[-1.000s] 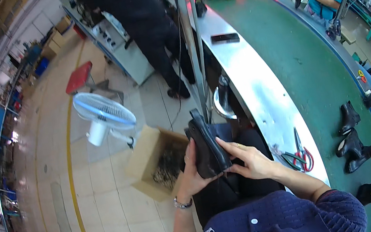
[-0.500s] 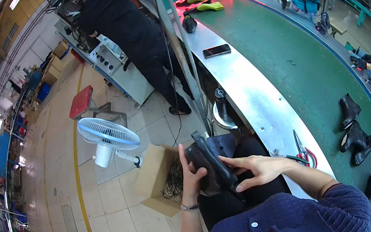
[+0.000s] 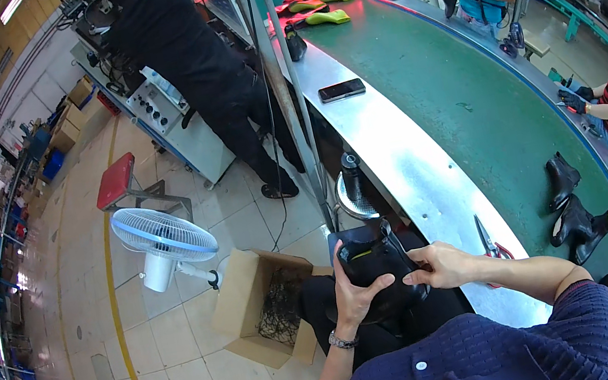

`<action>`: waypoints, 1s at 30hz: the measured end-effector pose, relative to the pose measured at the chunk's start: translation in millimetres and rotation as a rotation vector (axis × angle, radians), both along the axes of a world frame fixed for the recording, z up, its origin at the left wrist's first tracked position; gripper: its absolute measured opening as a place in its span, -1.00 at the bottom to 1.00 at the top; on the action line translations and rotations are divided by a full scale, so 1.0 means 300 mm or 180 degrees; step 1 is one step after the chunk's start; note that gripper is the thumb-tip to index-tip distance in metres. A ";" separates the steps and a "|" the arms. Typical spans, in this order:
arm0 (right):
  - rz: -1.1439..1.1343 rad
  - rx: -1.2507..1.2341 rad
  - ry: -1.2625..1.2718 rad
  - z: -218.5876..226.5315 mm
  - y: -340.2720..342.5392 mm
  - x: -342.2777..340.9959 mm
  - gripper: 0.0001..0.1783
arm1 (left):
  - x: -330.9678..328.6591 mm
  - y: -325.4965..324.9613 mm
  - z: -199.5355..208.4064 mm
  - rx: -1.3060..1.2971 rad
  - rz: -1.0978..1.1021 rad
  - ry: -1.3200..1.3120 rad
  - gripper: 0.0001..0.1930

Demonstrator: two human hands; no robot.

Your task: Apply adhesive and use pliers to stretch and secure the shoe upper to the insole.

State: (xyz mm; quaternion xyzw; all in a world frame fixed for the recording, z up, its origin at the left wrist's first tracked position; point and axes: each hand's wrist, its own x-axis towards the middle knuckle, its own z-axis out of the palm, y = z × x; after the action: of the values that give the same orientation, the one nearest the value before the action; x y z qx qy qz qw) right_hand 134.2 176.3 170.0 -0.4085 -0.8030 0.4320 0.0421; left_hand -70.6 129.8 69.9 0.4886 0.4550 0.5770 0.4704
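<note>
Over my lap, a black ankle boot (image 3: 377, 257) is held between my two hands, its opening toward the far side. My left hand (image 3: 355, 295) is wrapped round its left side, thumb lying across the near surface. At its right side, my right hand (image 3: 443, 265) pinches the upper edge between thumb and fingers. The boot's underside is hidden. Red-handled scissors (image 3: 484, 233) lie on the metal ledge (image 3: 435, 195) to the right of my right hand. An open cardboard box (image 3: 238, 315) with a dark stringy tangle (image 3: 280, 308) inside stands left of my knees.
A green conveyor belt (image 3: 460, 105) runs along my right, carrying several black boots (image 3: 563, 181). A phone (image 3: 342, 90) lies on the ledge. A white fan (image 3: 164, 235), red stool (image 3: 115, 181) and metal post (image 3: 274, 73) stand leftward and ahead. A person in black (image 3: 191, 55) works at a machine.
The boot has been turned from a narrow side-on pose to a broader one. My right hand has shifted from fingers spread along it to a pinch at its edge. The view has shifted slightly.
</note>
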 end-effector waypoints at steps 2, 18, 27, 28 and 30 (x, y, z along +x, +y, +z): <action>-0.0104 0.0367 -0.0016 0.004 -0.023 -0.013 -0.53 | -0.001 -0.015 -0.008 -0.0009 -0.0058 -0.0159 0.17; 0.0542 -0.0232 0.1900 0.082 0.016 -0.240 -0.38 | -0.125 -0.321 0.295 0.0446 0.1261 0.2366 -0.18; 0.2366 -0.0125 0.1719 0.022 0.090 -0.338 -0.58 | -0.099 -0.437 0.233 0.0487 0.1359 0.2211 -0.33; 0.2360 -0.0136 0.1711 0.035 0.084 -0.333 -0.58 | -0.097 -0.440 0.238 0.0480 0.1392 0.2317 -0.34; 0.2375 -0.0251 0.1289 0.052 0.076 -0.323 -0.57 | -0.086 -0.445 0.240 0.0449 0.1373 0.2266 -0.35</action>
State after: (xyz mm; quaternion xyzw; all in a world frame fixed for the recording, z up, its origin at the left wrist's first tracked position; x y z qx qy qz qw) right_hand 37.3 199.2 185.7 0.0018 -0.8542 0.5194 0.0241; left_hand -96.3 -3.6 141.9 0.5819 0.6404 0.4873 0.1177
